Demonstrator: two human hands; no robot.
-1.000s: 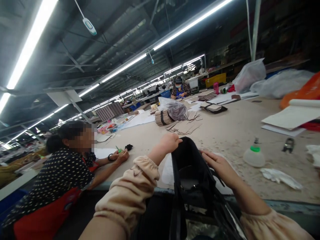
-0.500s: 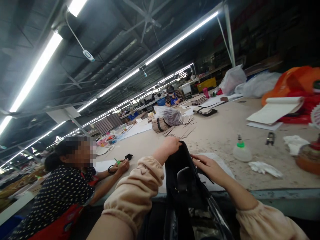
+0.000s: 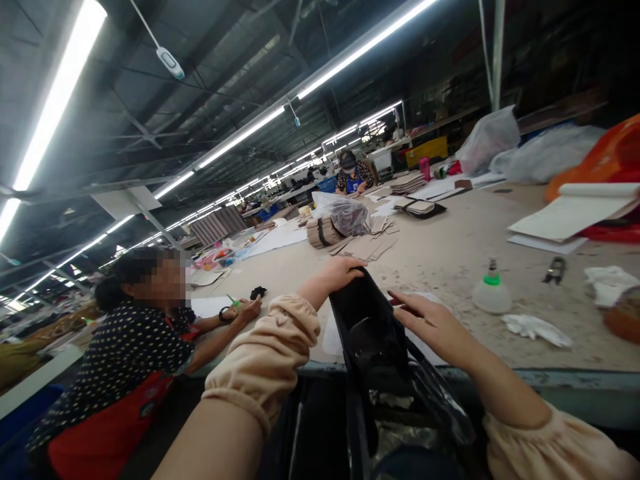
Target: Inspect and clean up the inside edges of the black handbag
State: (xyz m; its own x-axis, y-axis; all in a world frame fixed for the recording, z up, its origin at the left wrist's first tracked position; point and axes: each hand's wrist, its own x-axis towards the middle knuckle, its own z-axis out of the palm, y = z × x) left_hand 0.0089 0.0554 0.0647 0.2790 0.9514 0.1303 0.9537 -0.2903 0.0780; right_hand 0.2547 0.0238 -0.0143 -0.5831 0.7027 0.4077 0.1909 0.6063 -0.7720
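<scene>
A glossy black bag [image 3: 373, 320] stands at the front edge of the worktable, with dark straps [image 3: 440, 393] hanging from it toward me. My left hand [image 3: 340, 273] is closed over its far upper corner, thumb side hidden. At the bag's right side is my right hand [image 3: 433, 323], fingers stretched out and slightly apart; the fingertips are at the bag's edge, and I cannot tell whether they press on it. A white sheet [image 3: 333, 337] lies partly under the bag.
Right of my hands are a glue bottle [image 3: 491, 293] with a green collar, a white glove [image 3: 536, 331] and a small black clip-like tool [image 3: 555, 270]. Farther back lie a banded bundle of brown pieces [image 3: 323, 233] and a notepad [image 3: 575, 212]. A co-worker [image 3: 120, 340] works at my left.
My view has shifted, so the table things sit farther right. The bag leans differently and its straps hang lower. My left hand keeps its hold; my right fingers have spread slightly.
</scene>
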